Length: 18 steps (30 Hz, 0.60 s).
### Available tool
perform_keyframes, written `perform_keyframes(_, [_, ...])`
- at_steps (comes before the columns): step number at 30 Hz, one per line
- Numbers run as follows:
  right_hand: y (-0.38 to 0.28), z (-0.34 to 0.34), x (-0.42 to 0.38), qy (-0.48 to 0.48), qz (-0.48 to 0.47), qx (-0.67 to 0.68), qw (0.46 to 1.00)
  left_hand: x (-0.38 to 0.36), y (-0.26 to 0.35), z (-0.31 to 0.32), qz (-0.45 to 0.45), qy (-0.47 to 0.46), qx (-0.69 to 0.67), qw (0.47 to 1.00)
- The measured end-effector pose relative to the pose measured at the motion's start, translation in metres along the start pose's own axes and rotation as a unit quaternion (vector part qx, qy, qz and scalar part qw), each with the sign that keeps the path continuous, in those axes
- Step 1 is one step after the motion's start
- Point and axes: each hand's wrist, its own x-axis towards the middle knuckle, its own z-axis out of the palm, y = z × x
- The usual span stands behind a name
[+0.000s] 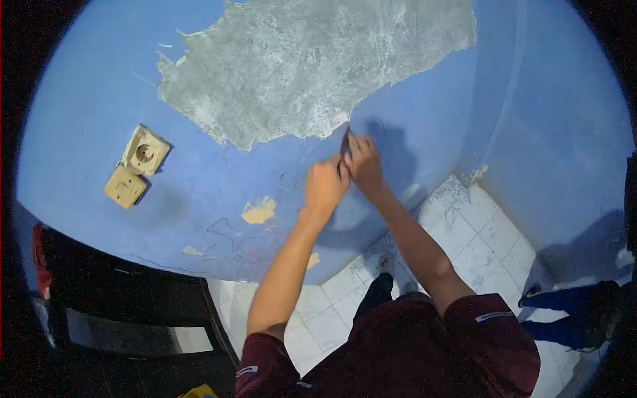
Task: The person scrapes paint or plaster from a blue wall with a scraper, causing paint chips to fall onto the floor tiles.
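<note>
My right hand (363,161) is closed around a slim dark scraper (346,139), mostly hidden by the fingers. Its tip meets the lower edge of a bare grey patch (305,79) on the blue wall (424,126). My left hand (324,188) is closed too, pressed against the tool's lower part beside the right hand. A pale flake of paint (340,119) shows at the ragged edge just above the tip.
A socket (144,153) and a switch (125,187) are mounted on the wall at left. Dark furniture (133,292) stands lower left. White tiles with debris (458,225) cover the floor. Another person's legs (570,312) are at right.
</note>
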Motion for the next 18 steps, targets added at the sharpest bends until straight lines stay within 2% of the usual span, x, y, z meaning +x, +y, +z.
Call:
perform_keyframes(1, [0.015, -0.007, -0.028, -0.030, -0.029, -0.048, 0.998, -0.017, -0.017, 0.020, -0.028, 0.033, -0.056, 0.997])
perform_keyframes(3, [0.054, -0.019, -0.109, -0.207, -0.024, -0.088, 0.974, -0.079, -0.035, 0.055, -0.082, 0.043, -0.082, 0.992])
perform_keyframes(4, [0.069, -0.041, -0.160, -0.259, -0.054, -0.152, 0.952, -0.107, -0.024, 0.052, -0.183, -0.032, -0.103, 0.977])
perform_keyframes(5, [0.096, -0.056, -0.218, -0.383, -0.077, -0.246, 0.887, -0.145, -0.030, 0.072, -0.273, -0.049, -0.111, 0.954])
perform_keyframes(6, [0.132, -0.072, -0.288, -0.397, 0.008, -0.121, 0.910, -0.186, -0.042, 0.099, -0.314, -0.053, -0.105, 0.942])
perform_keyframes(7, [0.158, -0.103, -0.365, -0.369, 0.041, -0.084, 0.925, -0.232, -0.061, 0.133, -0.320, -0.017, -0.167, 0.932])
perform_keyframes(8, [0.165, -0.136, -0.404, -0.469, 0.128, -0.115, 0.866, -0.280, -0.073, 0.160, -0.440, -0.043, -0.208, 0.873])
perform_keyframes(9, [0.170, -0.175, -0.450, -0.391, 0.086, -0.121, 0.908, -0.311, -0.063, 0.159, -0.563, -0.013, -0.332, 0.757])
perform_keyframes(10, [0.171, -0.209, -0.483, -0.376, 0.146, -0.089, 0.911, -0.355, -0.065, 0.170, -0.612, 0.040, -0.402, 0.680])
perform_keyframes(11, [0.167, -0.231, -0.505, -0.412, 0.141, -0.169, 0.884, -0.399, -0.071, 0.180, -0.654, -0.016, -0.376, 0.657])
perform_keyframes(12, [0.166, -0.250, -0.522, -0.473, 0.221, -0.167, 0.836, -0.417, -0.056, 0.160, -0.641, -0.141, -0.273, 0.703])
perform_keyframes(13, [0.168, -0.264, -0.527, -0.541, 0.251, -0.126, 0.793, -0.473, -0.061, 0.187, -0.718, -0.048, -0.313, 0.620])
perform_keyframes(14, [0.173, -0.270, -0.530, -0.603, 0.279, -0.082, 0.743, -0.525, -0.071, 0.212, -0.644, -0.218, -0.235, 0.694])
perform_keyframes(15, [0.178, -0.269, -0.540, -0.601, 0.453, 0.002, 0.658, -0.561, -0.073, 0.227, -0.511, -0.382, -0.102, 0.763])
perform_keyframes(16, [0.187, -0.263, -0.546, -0.572, 0.607, 0.089, 0.544, -0.571, -0.063, 0.225, -0.368, -0.470, 0.005, 0.802])
perform_keyframes(17, [0.204, -0.254, -0.545, -0.572, 0.606, 0.089, 0.545, -0.581, -0.047, 0.210, -0.457, -0.456, -0.041, 0.762])
perform_keyframes(18, [0.228, -0.239, -0.545, -0.658, 0.507, 0.112, 0.546, -0.563, -0.036, 0.209, -0.546, -0.397, -0.099, 0.731])
